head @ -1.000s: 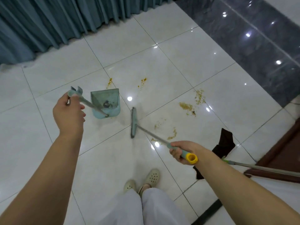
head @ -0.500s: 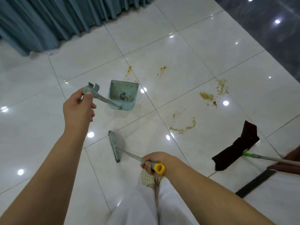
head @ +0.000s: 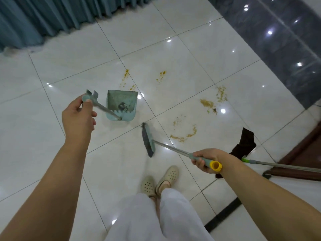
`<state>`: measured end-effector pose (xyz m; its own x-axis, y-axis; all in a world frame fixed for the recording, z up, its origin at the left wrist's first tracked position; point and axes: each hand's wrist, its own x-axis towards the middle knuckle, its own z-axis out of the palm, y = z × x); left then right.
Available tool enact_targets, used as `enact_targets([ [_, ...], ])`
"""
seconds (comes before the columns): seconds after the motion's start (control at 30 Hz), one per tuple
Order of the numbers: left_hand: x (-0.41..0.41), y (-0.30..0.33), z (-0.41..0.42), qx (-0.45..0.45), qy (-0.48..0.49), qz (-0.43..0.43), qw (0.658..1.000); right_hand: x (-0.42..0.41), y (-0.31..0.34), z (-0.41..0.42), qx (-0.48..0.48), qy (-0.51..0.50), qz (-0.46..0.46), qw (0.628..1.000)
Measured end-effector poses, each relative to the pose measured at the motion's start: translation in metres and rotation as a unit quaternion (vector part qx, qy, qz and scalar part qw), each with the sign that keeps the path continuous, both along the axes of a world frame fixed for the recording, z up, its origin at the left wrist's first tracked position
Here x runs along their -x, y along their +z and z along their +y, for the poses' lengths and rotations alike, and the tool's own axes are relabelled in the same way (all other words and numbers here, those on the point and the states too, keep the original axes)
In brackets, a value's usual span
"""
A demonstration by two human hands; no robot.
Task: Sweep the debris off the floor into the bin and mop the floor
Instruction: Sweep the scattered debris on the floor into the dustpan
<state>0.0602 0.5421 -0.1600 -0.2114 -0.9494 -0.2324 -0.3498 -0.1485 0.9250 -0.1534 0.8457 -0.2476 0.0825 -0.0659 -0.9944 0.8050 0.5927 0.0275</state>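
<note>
The person stands on the glossy white tile floor (head: 73, 171) with a tool in each hand. The left hand (head: 77, 119) has its grip closed around the top of the dustpan handle (head: 102, 107), and the pale blue dustpan (head: 121, 106) sits on the floor at the far end of it, its open mouth facing away, with a dark bit of dirt inside. The right hand (head: 206, 160) has its grip wrapped tight around the broom handle (head: 172, 148) just below its yellow end cap (head: 215, 166); the broom head (head: 147, 139) rests on the tiles to the right of the dustpan and a little nearer, apart from it. Yellowish debris (head: 184, 135) lies scattered to the right of the broom head, with more crumbs (head: 206, 103) farther right and small spots (head: 126, 73) just beyond the dustpan. A mop (head: 245, 145) with a dark cloth head lies on the floor at the right, behind the right hand. A teal curtain (head: 43, 16) hangs along the far left.
</note>
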Motion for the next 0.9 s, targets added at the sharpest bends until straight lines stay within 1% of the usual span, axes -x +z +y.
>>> enact_targets([
  [0.13,0.006,0.001,0.001,-0.005,0.0,0.01,1.0,0.012,0.007,0.011,-0.012,-0.012,0.019,1.0],
  [0.27,0.018,0.0,0.002,-0.009,0.002,0.021,1.0,0.0,0.012,0.009,-0.021,-0.013,0.024,0.999],
  [0.37,0.028,-0.002,0.005,-0.008,0.0,0.024,1.0,-0.015,0.018,0.008,-0.024,0.0,0.008,1.0],
  [0.47,0.04,-0.001,0.011,-0.006,-0.003,0.021,1.0,-0.022,0.02,0.007,-0.005,0.005,-0.001,1.0],
  [0.6,0.056,-0.001,0.022,0.001,0.0,0.013,1.0,-0.024,0.004,-0.002,0.021,0.02,-0.044,0.999],
  [0.7,0.071,-0.005,0.034,0.001,0.014,0.006,1.0,-0.003,-0.01,0.003,0.024,0.033,-0.069,0.997],
  [0.9,0.126,-0.016,0.078,-0.005,0.07,-0.008,0.998,0.093,-0.02,0.052,0.005,0.025,-0.029,0.999],
])
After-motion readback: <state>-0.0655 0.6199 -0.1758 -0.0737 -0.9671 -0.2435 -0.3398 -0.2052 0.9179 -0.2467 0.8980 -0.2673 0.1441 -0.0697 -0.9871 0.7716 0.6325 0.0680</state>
